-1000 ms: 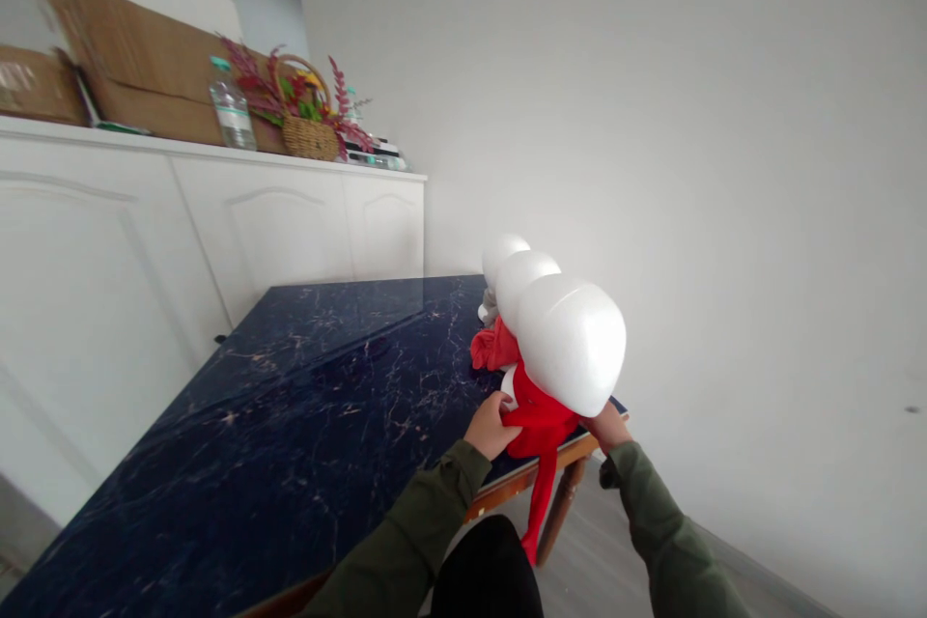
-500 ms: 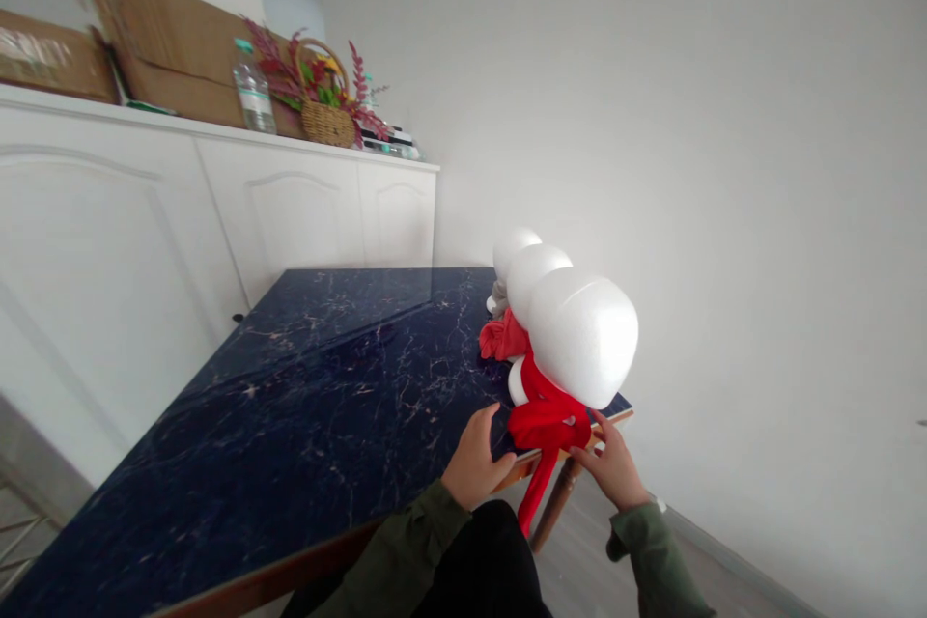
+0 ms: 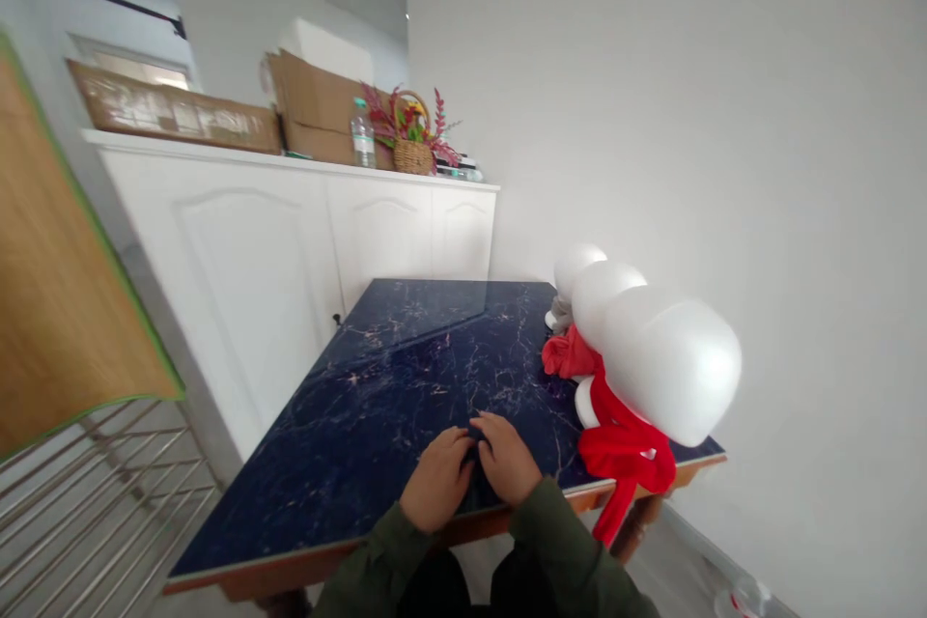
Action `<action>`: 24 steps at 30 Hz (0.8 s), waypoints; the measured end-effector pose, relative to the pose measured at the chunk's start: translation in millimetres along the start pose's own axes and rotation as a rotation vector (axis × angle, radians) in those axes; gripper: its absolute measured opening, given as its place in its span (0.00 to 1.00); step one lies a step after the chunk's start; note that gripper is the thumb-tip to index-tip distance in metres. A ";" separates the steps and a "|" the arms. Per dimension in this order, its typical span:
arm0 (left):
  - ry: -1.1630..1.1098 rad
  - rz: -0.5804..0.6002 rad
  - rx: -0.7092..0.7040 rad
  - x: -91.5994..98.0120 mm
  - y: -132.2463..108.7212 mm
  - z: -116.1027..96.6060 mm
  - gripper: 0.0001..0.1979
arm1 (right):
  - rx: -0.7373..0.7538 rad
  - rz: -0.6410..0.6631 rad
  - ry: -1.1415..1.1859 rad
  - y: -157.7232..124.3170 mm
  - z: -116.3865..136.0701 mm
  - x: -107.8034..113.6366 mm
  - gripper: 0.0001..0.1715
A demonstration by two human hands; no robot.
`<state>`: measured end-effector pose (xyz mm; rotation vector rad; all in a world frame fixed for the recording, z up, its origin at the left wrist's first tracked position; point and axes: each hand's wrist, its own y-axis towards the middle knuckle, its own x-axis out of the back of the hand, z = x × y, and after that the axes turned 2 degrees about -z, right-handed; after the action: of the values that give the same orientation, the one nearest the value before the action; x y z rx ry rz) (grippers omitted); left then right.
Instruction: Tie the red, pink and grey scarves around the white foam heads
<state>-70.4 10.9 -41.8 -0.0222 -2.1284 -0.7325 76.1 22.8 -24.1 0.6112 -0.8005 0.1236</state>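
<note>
My left hand (image 3: pixel 436 480) and my right hand (image 3: pixel 509 457) lie side by side, palms down, on the dark blue marble table top (image 3: pixel 406 377) near its front edge. The fingers are loosely curled and hold nothing. To the right, at the table's corner, stands a white foam head (image 3: pixel 672 363) with a red scarf (image 3: pixel 624 450) tied round its neck, one end hanging over the edge. Behind it stand two more foam heads (image 3: pixel 595 284), one with red cloth (image 3: pixel 569 355) at its base.
A long white cabinet (image 3: pixel 304 241) runs along the left wall, carrying cardboard boxes (image 3: pixel 311 106), a water bottle (image 3: pixel 360 133) and a flower basket (image 3: pixel 412 130). A wooden board (image 3: pixel 50 261) and a wire rack (image 3: pixel 94 512) are at the near left. A white wall is on the right.
Both hands let go of the red scarf and moved left onto the table top, coming together. The view swung left and back.
</note>
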 end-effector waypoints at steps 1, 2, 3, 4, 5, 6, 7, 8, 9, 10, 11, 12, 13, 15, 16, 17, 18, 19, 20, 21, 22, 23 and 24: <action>-0.011 0.004 -0.017 0.4 -2.5 -0.4 0.19 | -0.017 0.047 -0.008 5.3 0.7 -11.1 0.25; -0.023 0.010 -0.032 0.8 -4.4 -1.9 0.21 | -0.036 0.083 -0.017 7.4 0.8 -19.6 0.25; -0.031 0.017 -0.042 1.4 -5.7 -4.0 0.23 | -0.052 0.106 -0.022 7.3 0.2 -25.2 0.25; -0.033 0.024 -0.045 2.1 -6.4 -6.4 0.24 | -0.063 0.119 -0.022 5.9 -0.8 -28.0 0.25; -0.031 0.031 -0.046 3.1 -6.6 -8.6 0.24 | -0.069 0.130 -0.016 4.1 -1.9 -28.4 0.25; -0.027 0.039 -0.046 4.0 -6.5 -10.4 0.24 | -0.072 0.140 -0.005 2.3 -2.9 -27.1 0.25; -0.022 0.047 -0.047 4.8 -6.2 -11.5 0.25 | -0.072 0.151 0.004 1.1 -3.4 -24.8 0.25; -0.017 0.054 -0.050 5.2 -5.9 -11.8 0.25 | -0.073 0.159 0.009 0.4 -3.5 -22.2 0.25; -0.014 0.056 -0.054 5.1 -5.6 -11.4 0.25 | -0.074 0.164 0.008 0.3 -3.1 -19.9 0.26; -0.013 0.053 -0.058 4.6 -5.3 -10.4 0.25 | -0.077 0.165 0.004 0.5 -2.3 -18.1 0.26; -0.012 0.049 -0.060 3.7 -5.0 -9.1 0.25 | -0.080 0.165 -0.001 0.9 -1.3 -17.1 0.26; -0.012 0.045 -0.063 2.7 -4.8 -7.8 0.24 | -0.084 0.160 -0.006 1.3 -0.4 -16.7 0.26; -0.012 0.041 -0.065 1.7 -4.7 -6.7 0.24 | -0.089 0.155 -0.010 1.6 0.6 -16.7 0.26; -0.009 0.037 -0.065 0.6 -4.9 -5.7 0.23 | -0.094 0.147 -0.012 1.6 2.2 -17.1 0.25; -0.006 0.037 -0.063 0.5 -5.2 -5.8 0.23 | -0.095 0.145 -0.011 1.5 2.8 -17.2 0.25; -0.005 0.036 -0.061 0.7 -5.5 -6.3 0.22 | -0.094 0.145 -0.011 1.4 3.2 -17.3 0.25; -0.005 0.035 -0.059 1.1 -5.8 -7.0 0.22 | -0.094 0.148 -0.011 1.4 3.3 -17.2 0.25; -0.005 0.037 -0.057 1.7 -6.1 -7.7 0.22 | -0.094 0.151 -0.011 1.5 3.3 -17.1 0.25; -0.007 0.039 -0.056 2.2 -6.3 -8.4 0.22 | -0.095 0.154 -0.012 1.6 3.2 -17.0 0.25; -0.007 0.042 -0.055 2.7 -6.5 -9.0 0.23 | -0.096 0.158 -0.013 1.8 3.0 -16.9 0.25; -0.007 0.044 -0.056 3.1 -6.6 -9.4 0.23 | -0.098 0.162 -0.016 1.9 2.7 -17.0 0.25; -0.005 0.046 -0.057 3.3 -6.6 -9.7 0.23 | -0.100 0.163 -0.019 1.9 2.5 -17.2 0.25; -0.002 0.047 -0.059 3.4 -6.7 -9.7 0.23 | -0.100 0.161 -0.022 1.8 2.2 -17.4 0.25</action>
<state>-67.2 -0.4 -38.1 -0.1041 -2.1008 -0.7674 62.0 25.1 -34.4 0.4536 -0.8715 0.2232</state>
